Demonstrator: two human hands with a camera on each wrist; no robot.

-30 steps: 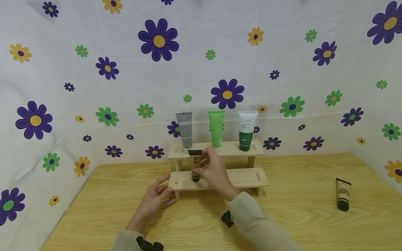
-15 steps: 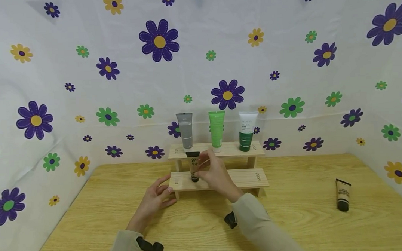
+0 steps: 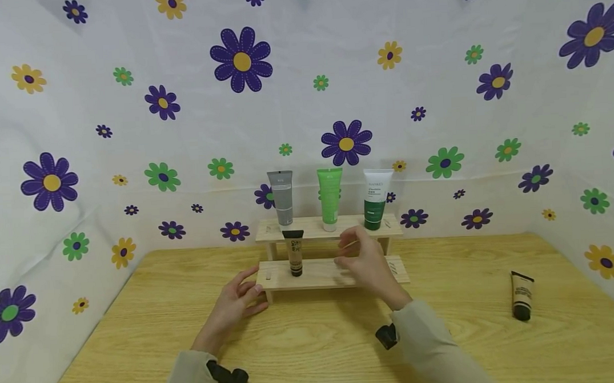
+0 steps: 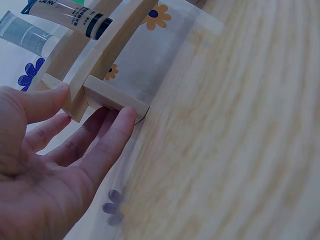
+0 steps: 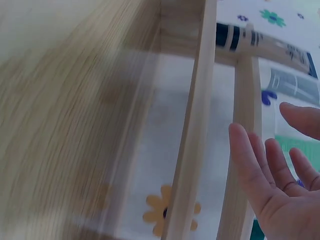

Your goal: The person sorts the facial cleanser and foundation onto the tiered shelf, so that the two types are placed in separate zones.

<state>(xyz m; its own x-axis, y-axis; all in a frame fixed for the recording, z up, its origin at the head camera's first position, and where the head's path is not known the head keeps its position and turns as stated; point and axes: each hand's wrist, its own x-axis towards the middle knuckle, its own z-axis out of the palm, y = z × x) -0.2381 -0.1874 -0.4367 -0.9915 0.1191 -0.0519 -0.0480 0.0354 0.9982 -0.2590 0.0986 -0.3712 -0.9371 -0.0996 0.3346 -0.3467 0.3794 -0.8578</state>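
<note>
A small beige tube with a black cap stands cap-down on the lower step of the wooden display rack, left of its middle. My right hand is off the tube, over the right part of that step, thumb and fingers apart with nothing between them. My left hand rests against the step's left end; in the left wrist view its thumb touches the wood and its other fingers lie near the leg. A grey tube, a green tube and a white-and-green tube stand on the upper step.
Another beige tube with a black cap lies on the wooden table to the right. A flower-printed white cloth closes off the back and both sides.
My right hand has let go of the beige tube and moved right; the tube stands on its own on the lower step. My left hand has stayed at the rack's left end.
</note>
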